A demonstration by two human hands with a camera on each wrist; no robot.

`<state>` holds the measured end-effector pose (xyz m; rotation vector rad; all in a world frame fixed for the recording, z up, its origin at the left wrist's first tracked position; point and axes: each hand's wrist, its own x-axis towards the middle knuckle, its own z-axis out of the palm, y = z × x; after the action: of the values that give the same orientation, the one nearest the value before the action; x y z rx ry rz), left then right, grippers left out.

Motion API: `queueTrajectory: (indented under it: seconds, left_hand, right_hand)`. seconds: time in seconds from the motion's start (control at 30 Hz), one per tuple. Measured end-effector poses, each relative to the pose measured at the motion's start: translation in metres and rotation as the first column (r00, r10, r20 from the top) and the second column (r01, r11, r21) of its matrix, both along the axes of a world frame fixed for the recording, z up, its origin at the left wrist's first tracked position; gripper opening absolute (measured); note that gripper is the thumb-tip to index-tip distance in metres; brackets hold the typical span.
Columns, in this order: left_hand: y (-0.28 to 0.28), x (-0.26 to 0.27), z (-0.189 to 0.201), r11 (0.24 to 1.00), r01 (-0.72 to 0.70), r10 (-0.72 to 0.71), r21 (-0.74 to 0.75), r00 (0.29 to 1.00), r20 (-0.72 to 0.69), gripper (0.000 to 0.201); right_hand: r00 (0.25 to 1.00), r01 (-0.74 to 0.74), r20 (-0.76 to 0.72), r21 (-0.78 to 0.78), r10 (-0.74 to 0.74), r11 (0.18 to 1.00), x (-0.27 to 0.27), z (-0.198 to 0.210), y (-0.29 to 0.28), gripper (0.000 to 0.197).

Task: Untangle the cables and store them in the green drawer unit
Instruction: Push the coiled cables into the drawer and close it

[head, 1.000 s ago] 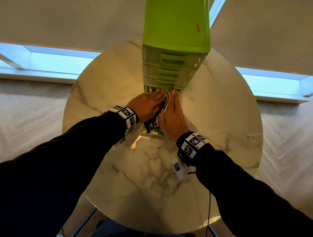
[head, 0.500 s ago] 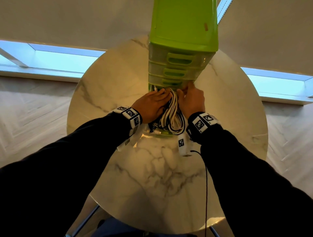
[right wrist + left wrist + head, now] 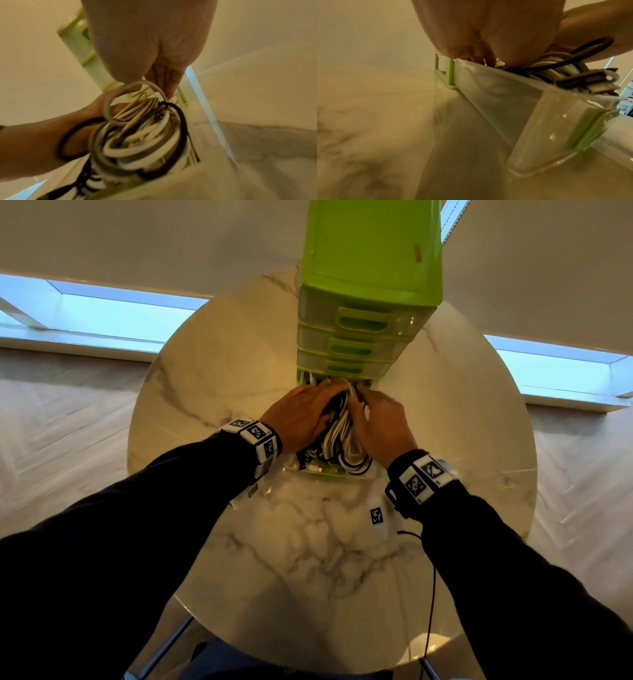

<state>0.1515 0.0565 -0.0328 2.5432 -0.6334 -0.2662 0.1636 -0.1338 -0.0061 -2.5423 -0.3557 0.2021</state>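
Table (image 3: 445, 440): round marble top that carries the green drawer unit at its far side; both of the person's arms reach across it.

Green drawer unit (image 3: 370, 251): stands upright on the table; its three upper drawers are shut, and only the bottom one is drawn out toward the person.

Bottom drawer (image 3: 496, 94): a translucent tray with a green front, resting on the table; the cables lie heaped in it and rise above its rim (visible from the left wrist).

Cables (image 3: 339, 440): a mixed coil of white, grey and black leads, inside the open drawer between the two hands; one grey loop stands up free of the pile in the right wrist view.

Left hand (image 3: 301, 414): laid palm-down over the left of the bundle, fingers fairly straight and pressing on it; whether any finger curls round a lead cannot be told.

Right hand (image 3: 380, 419): half a second ago it was forward at the front of the unit, clear of the bundle; now it lies against the right of the coil, fingers extended toward the back of the drawer, apparently pushing rather than gripping.

Change and meaning: the right hand has returned to the pile, so both hands now press it down (the coil sits narrower between them). Judged from this, storage is nearly done; what remains is tucking in the raised loop and sliding the drawer shut.

Risk: a proud loop may catch on the drawer above.
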Motion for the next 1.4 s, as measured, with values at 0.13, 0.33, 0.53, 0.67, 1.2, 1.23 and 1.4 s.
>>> queueTrajectory:
  seconds: [0.13,0.33,0.53,0.67,1.2,1.23,1.4]
  left_hand:
    - [0.000,0.001,-0.007,0.989,0.066,-0.078,0.132,0.993,0.086,0.055]
    - [0.002,0.000,-0.007,0.983,0.064,-0.081,0.171,0.992,0.092,0.054]
    - [0.014,-0.005,-0.003,0.990,0.065,-0.065,0.124,0.998,-0.010,0.060]
    - [0.025,-0.011,-0.001,0.975,0.125,-0.107,0.184,0.989,-0.101,0.078]
    - [0.040,0.053,0.007,0.692,-0.576,0.427,-0.435,0.812,-0.397,0.086]
    - [0.039,0.057,0.006,0.679,-0.567,0.417,-0.467,0.821,-0.390,0.074]
    - [0.045,0.066,0.005,0.697,-0.537,0.382,-0.476,0.839,-0.388,0.075]
  right_hand:
    - [0.974,-0.177,-0.143,-0.004,0.175,0.984,-0.034,-0.001,-0.001,0.065]
    - [0.918,-0.387,-0.072,-0.383,0.391,0.839,-0.075,-0.014,-0.012,0.109]
    - [0.901,-0.343,0.041,-0.544,0.432,0.766,-0.069,-0.026,-0.009,0.096]
    - [0.888,-0.396,-0.064,-0.606,0.455,0.690,-0.064,-0.017,-0.005,0.098]
    - [0.894,-0.438,-0.167,-0.512,0.415,0.739,-0.056,-0.006,0.001,0.110]
    - [0.895,-0.433,-0.151,-0.520,0.420,0.736,-0.057,-0.008,0.002,0.113]
    - [0.886,-0.438,-0.111,-0.513,0.449,0.738,-0.054,-0.012,0.003,0.100]
